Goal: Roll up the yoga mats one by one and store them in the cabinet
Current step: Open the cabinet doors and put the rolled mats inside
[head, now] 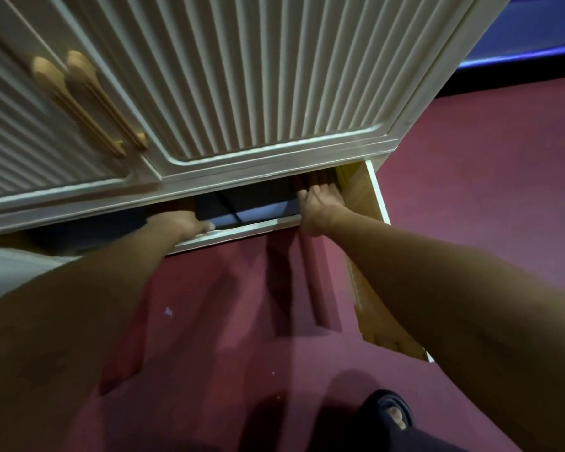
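Maroon carpet (229, 321), black slipper (388, 409)

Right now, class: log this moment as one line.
stage: storing | left hand: on drawer front edge | right hand: reaching inside | blue mat: in drawer

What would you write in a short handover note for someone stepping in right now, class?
Left hand: rests on the front edge of the open bottom drawer, fingers fairly straight.
Right hand: reaches inside the drawer at its right end; its fingers are hidden, so the grip is unclear.
Blue mat: lies inside the drawer.
Upper cabinet doors: closed.
Done: one mat appears stowed.
Left: settle the mat, push the drawer shut, fetch any others.
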A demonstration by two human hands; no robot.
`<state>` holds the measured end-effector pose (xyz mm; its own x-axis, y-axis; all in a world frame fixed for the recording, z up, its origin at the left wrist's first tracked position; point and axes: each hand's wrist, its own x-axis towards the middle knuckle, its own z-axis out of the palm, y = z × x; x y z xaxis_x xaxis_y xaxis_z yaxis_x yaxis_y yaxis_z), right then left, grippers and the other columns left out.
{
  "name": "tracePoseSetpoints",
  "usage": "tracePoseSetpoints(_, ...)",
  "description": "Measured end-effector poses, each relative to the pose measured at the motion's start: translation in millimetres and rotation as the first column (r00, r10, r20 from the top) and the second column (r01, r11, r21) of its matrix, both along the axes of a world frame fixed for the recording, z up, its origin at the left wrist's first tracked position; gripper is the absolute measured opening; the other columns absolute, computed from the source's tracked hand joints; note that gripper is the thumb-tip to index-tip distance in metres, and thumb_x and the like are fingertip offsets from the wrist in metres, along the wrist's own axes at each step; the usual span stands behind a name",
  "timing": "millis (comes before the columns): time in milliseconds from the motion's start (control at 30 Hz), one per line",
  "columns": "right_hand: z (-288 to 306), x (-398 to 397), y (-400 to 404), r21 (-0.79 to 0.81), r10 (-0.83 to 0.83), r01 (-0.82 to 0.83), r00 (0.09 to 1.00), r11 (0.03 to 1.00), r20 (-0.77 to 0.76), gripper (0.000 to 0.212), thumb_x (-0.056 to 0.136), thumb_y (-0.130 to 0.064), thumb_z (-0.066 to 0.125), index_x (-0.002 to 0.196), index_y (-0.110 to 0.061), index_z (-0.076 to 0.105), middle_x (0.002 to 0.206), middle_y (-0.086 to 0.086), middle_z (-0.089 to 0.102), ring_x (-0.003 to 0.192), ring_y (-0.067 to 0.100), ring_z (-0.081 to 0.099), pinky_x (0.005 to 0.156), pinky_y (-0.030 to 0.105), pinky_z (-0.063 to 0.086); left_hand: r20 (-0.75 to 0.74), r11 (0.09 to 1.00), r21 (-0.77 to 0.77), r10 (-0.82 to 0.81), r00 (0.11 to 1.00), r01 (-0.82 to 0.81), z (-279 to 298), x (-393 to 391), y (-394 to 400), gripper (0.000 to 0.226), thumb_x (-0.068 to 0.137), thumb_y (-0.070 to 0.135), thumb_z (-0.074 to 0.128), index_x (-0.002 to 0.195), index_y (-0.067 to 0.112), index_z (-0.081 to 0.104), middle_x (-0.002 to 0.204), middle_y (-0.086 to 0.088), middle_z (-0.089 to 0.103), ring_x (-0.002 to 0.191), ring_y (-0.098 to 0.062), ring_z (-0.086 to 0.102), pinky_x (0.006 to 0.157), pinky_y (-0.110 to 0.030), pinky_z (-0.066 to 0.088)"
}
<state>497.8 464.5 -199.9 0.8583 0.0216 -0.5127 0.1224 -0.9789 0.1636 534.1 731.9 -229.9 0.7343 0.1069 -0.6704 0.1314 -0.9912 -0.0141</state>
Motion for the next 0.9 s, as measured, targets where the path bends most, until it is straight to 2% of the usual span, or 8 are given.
tracePoseSetpoints(133, 7, -47, 16, 0.251, 0.023, -0.08, 0.975, 0.965, 0.223, 0.067, 0.082, -0.02, 0.065, 0.142, -0.008, 0.039, 0.139, 0.014, 0.045, 0.134, 0.032, 0.04, 0.115, 0.038, 0.03, 0.444, 0.985, 0.073, -0.171, 0.88, 0.154, 14, -69, 5, 0.059, 0.091, 0.05, 0.065, 0.129, 0.006, 0.055, 0.132, -0.02, 0.06, 0.124, -0.038, 0.054, 0.111, -0.046, 0.037)
tracePoseSetpoints(267, 41, -94, 23, 0.392, -0.035, -0.074, 0.964, 0.917, 0.264, 0.054, 0.079, -0.013, 0.064, 0.132, -0.008, 0.055, 0.131, 0.015, 0.054, 0.13, 0.035, 0.045, 0.105, 0.042, 0.04, 0.393, 0.98, 0.047, -0.195, 0.899, 0.193, 52, -135, 27, 0.09, 0.088, 0.043, 0.068, 0.159, 0.009, 0.024, 0.167, -0.014, 0.022, 0.156, -0.032, 0.014, 0.128, -0.047, 0.004)
tracePoseSetpoints(367, 72, -123, 16, 0.36, -0.007, -0.146, 0.92, 0.921, 0.393, 0.051, 0.072, -0.012, 0.069, 0.122, -0.008, 0.06, 0.124, 0.015, 0.056, 0.122, 0.038, 0.049, 0.093, 0.045, 0.045, 0.446, 0.987, 0.131, -0.139, 0.884, 0.09, 98, -165, 55, 0.093, 0.085, 0.039, 0.068, 0.16, 0.011, 0.021, 0.168, -0.013, 0.017, 0.157, -0.032, 0.007, 0.127, -0.05, 0.001)
tracePoseSetpoints(467, 95, -145, 0, 0.37, -0.128, -0.094, 0.836, 0.924, 0.534, 0.068, 0.069, -0.006, 0.068, 0.135, -0.01, 0.05, 0.139, 0.016, 0.047, 0.134, 0.041, 0.039, 0.103, 0.051, 0.038, 0.518, 0.958, 0.237, 0.014, 0.855, -0.16, 137, -189, 98, 0.099, 0.083, 0.045, 0.069, 0.161, 0.014, 0.017, 0.168, -0.014, 0.015, 0.157, -0.034, 0.006, 0.125, -0.055, 0.001)
tracePoseSetpoints(533, 107, -159, -8, 0.387, -0.413, 0.255, 0.815, 0.886, 0.407, 0.085, 0.079, -0.013, 0.068, 0.153, -0.017, 0.027, 0.156, 0.016, 0.029, 0.144, 0.041, 0.026, 0.112, 0.056, 0.028, 0.511, 0.912, 0.183, 0.232, 0.828, -0.368, 149, -213, 131, 0.101, 0.083, 0.048, 0.071, 0.16, 0.014, 0.016, 0.167, -0.016, 0.017, 0.156, -0.037, 0.008, 0.124, -0.056, 0.001)
tracePoseSetpoints(633, 108, -176, -24, 0.36, -0.786, 0.729, 0.618, 0.582, 0.021, 0.087, 0.092, -0.023, 0.064, 0.16, -0.011, 0.011, 0.16, 0.021, 0.023, 0.144, 0.043, 0.029, 0.115, 0.057, 0.029, 0.373, 0.742, 0.057, 0.605, 0.703, -0.668, 144, -252, 171, 0.109, 0.081, 0.038, 0.079, 0.162, 0.012, 0.01, 0.165, -0.015, 0.024, 0.152, -0.038, 0.021, 0.124, -0.053, 0.013)
tracePoseSetpoints(700, 110, -182, -25, 0.361, -0.786, 0.781, 0.594, 0.511, -0.173, 0.069, 0.097, -0.02, 0.058, 0.154, 0.003, 0.026, 0.153, 0.025, 0.036, 0.139, 0.042, 0.04, 0.113, 0.049, 0.038, 0.253, 0.673, -0.027, 0.72, 0.646, -0.739, 139, -270, 180, 0.105, 0.085, 0.033, 0.076, 0.16, 0.007, 0.008, 0.162, -0.016, 0.025, 0.148, -0.04, 0.028, 0.122, -0.049, 0.026)
tracePoseSetpoints(900, 108, -188, 7, 0.524, -0.763, 0.761, 0.58, 0.382, -0.287, 0.042, 0.096, -0.017, 0.053, 0.132, 0.005, 0.052, 0.121, 0.02, 0.064, 0.1, 0.033, 0.065, 0.075, 0.036, 0.051, 0.216, 0.718, -0.282, 0.694, 0.687, -0.636, 150, -266, 145, 0.05, 0.094, 0.022, 0.065, 0.136, -0.001, 0.05, 0.137, -0.024, 0.058, 0.125, -0.042, 0.057, 0.101, -0.044, 0.049)
